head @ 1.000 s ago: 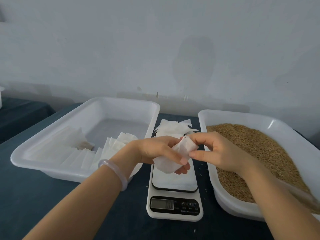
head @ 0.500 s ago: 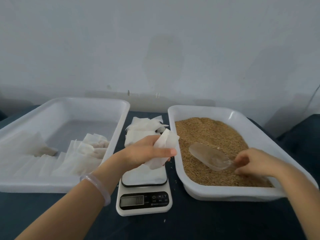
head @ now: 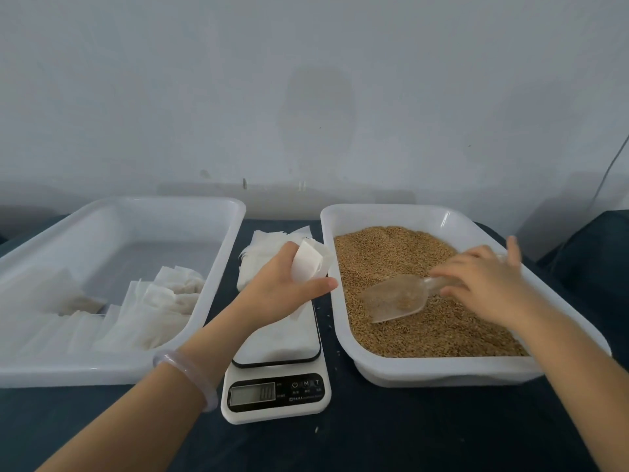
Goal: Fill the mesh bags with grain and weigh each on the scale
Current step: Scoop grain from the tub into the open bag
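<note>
My left hand point(head: 282, 287) holds a white mesh bag point(head: 308, 264) above the far end of the white kitchen scale point(head: 275, 386), close to the left rim of the grain tray point(head: 439, 369). That tray is full of brown grain point(head: 391, 253). My right hand point(head: 483, 281) grips the handle of a clear plastic scoop point(head: 396, 299), whose bowl lies on the grain with a few kernels inside. The scale's platform carries nothing and its display is lit.
A white tray point(head: 112, 373) on the left holds several filled mesh bags point(head: 163, 301). A stack of empty bags point(head: 269, 243) lies behind the scale. Everything stands on a dark table point(head: 408, 434) against a pale wall. A few grains lie loose beside the scale.
My right hand let go of the bag, moved right into the grain tray and took the scoop's handle. My left hand kept the bag and shifted toward the grain tray.
</note>
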`<state>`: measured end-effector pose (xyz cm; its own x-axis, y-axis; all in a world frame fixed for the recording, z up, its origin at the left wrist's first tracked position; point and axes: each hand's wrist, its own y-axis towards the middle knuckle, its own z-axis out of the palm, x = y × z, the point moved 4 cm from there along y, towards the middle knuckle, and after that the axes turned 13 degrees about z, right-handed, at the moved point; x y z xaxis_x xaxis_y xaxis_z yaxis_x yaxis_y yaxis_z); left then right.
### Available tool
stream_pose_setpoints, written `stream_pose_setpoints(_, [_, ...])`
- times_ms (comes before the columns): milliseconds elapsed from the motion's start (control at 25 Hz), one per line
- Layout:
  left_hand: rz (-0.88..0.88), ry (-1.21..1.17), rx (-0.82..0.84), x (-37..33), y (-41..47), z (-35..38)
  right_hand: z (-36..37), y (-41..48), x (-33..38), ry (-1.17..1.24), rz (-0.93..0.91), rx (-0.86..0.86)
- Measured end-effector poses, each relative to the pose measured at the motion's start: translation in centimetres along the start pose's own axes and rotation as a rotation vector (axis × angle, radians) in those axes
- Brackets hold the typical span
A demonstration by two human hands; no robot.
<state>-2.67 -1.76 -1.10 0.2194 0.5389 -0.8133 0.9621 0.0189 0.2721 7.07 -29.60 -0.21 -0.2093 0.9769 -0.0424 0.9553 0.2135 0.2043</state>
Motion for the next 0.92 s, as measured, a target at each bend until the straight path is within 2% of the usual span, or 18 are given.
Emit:
stream_pose_setpoints(120, [0.031,0.03,0.007,-0.6,0.2,0.4,1.6,0.0,0.3,0.114,0.007,0.09])
stream_pose_setpoints(280, [0.072,0.066,0.007,-1.5,0.8,0.9,2.1,-0.6,-2.3,0.439,0.01,0.304])
stream_pose_setpoints(520, [0.203,0.102,0.064,-4.4,3.3,4.6,-0.3,-2.0,-6.6,0.577,0.103,0.207])
stream_pose_setpoints(720, [0.262,0.232,0.178,-4.5,5.1,8.4,-5.5,-2.0,-9.4,0.713,0.136,0.018])
stream_pose_setpoints(920, [0.211,0.292,0.151,-3.1,5.4,9.5,-8.7,-1.0,-8.5,0.599,0.079,0.007])
